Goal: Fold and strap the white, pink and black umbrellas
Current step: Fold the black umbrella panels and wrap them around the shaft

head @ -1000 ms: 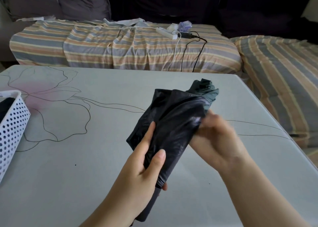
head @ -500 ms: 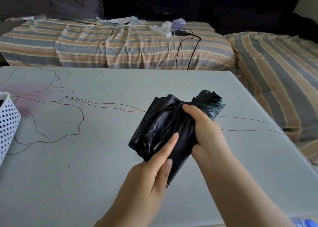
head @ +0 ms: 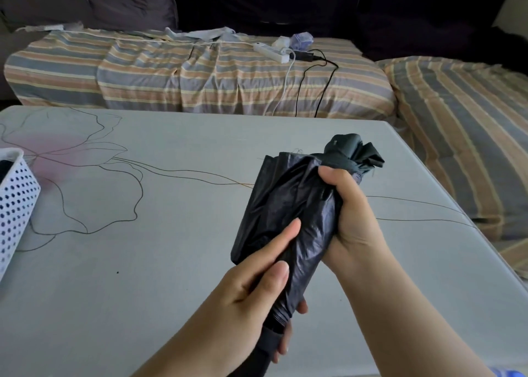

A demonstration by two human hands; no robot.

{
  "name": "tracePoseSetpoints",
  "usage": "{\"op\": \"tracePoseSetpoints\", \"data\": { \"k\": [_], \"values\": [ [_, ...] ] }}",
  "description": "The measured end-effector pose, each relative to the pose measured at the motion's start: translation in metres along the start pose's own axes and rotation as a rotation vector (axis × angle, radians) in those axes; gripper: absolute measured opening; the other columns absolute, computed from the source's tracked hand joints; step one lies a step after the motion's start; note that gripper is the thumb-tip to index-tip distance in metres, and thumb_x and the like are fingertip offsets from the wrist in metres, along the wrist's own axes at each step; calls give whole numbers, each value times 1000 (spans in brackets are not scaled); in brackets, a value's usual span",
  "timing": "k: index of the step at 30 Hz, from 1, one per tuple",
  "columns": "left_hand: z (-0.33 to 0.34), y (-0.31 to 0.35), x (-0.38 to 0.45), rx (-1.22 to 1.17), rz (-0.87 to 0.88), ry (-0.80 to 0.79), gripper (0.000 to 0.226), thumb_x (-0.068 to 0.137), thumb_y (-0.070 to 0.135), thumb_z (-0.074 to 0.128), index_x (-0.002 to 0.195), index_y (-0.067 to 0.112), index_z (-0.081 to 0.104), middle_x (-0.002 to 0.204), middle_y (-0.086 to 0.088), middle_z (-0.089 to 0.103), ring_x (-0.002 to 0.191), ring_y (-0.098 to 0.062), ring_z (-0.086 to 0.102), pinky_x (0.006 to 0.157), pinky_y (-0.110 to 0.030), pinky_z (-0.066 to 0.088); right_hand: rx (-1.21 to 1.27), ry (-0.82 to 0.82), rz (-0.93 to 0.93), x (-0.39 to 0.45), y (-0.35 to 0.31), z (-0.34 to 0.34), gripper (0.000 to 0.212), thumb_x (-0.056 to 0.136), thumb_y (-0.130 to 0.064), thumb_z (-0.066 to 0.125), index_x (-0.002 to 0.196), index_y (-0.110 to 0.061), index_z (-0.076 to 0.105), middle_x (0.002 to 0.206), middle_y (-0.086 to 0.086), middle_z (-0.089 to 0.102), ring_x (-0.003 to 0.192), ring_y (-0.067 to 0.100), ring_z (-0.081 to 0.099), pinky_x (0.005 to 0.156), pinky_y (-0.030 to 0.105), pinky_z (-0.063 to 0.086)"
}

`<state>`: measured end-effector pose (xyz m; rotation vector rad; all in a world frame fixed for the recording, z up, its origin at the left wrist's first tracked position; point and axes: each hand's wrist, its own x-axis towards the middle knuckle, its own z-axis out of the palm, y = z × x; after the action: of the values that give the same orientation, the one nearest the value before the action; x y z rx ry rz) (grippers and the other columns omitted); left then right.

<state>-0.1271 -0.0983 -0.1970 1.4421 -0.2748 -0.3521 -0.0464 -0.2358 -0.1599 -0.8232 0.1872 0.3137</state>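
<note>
Pale grey, line-drawn with a pink-tinted flower, the table fills the lower frame of our head view, with a sofa under striped covers across the top. At centre right we hold the black folding umbrella with its glossy crumpled canopy just above the tabletop, handle end toward us.

Our right hand now wraps the canopy near its far end, thumb curled over the gathered fabric; a second ago that hand sat lower against the side of the bundle. Our left hand grips the handle end, forefinger laid straight along the fabric and the other fingers curled beneath. The canopy looks more tightly gathered than it was, so we judge the folding of this umbrella well advanced, with loose pleats at the left edge yet to be wound in. No strap is visible, and we cannot tell where it lies.

At the left edge stands a white perforated plastic basket, something dark inside. A white power strip with white and black cables rests on the sofa at upper centre. Neither the white nor the pink umbrella can be seen. Nothing on the table crowds our hands.
</note>
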Motion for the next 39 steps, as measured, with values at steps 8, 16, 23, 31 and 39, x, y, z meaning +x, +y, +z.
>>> {"op": "tracePoseSetpoints", "data": {
  "k": [8, 16, 23, 31, 39],
  "values": [
    [2, -19, -1, 626, 136, 177, 51, 88, 50, 33, 120, 81, 9, 60, 24, 56, 55, -6, 55, 61, -16, 48, -207, 327, -80, 8, 6, -2, 29, 80, -8, 73, 107, 0, 66, 87, 14, 74, 73, 26, 73, 66, 38, 60],
    [2, -11, 6, 104, -21, 227, 39, 88, 56, 51, 125, 67, 40, 99, 10, 69, 80, -12, 72, 81, -25, 55, -98, 271, -87, 14, 4, -10, 15, 79, -5, 63, 94, -4, 59, 83, 17, 60, 73, 31, 62, 77, 47, 55],
    [-6, -5, 5, 593, 79, 553, 52, 78, 77, 41, 124, 52, 44, 147, 21, 32, 126, 21, 26, 93, -2, 23, -195, 269, -178, 14, 8, -11, 11, 82, 3, 60, 86, -7, 57, 71, 11, 56, 61, 25, 59, 59, 35, 53],
    [6, -26, 13, 1019, 194, 369, 63, 94, 61, 14, 148, 28, 18, 140, -2, 47, 114, -17, 58, 82, -30, 54, -213, 287, -179, 13, 32, -4, 12, 83, -2, 64, 89, -9, 56, 71, 7, 57, 63, 19, 59, 58, 30, 52],
    [-11, -10, 9, 188, -23, 72, 58, 84, 48, 54, 134, 63, 27, 79, 5, 65, 63, -16, 63, 61, -29, 53, -83, 136, -31, 7, 21, -3, 5, 85, -11, 59, 84, -7, 59, 70, 9, 58, 61, 21, 59, 64, 33, 49]
  ]
}}
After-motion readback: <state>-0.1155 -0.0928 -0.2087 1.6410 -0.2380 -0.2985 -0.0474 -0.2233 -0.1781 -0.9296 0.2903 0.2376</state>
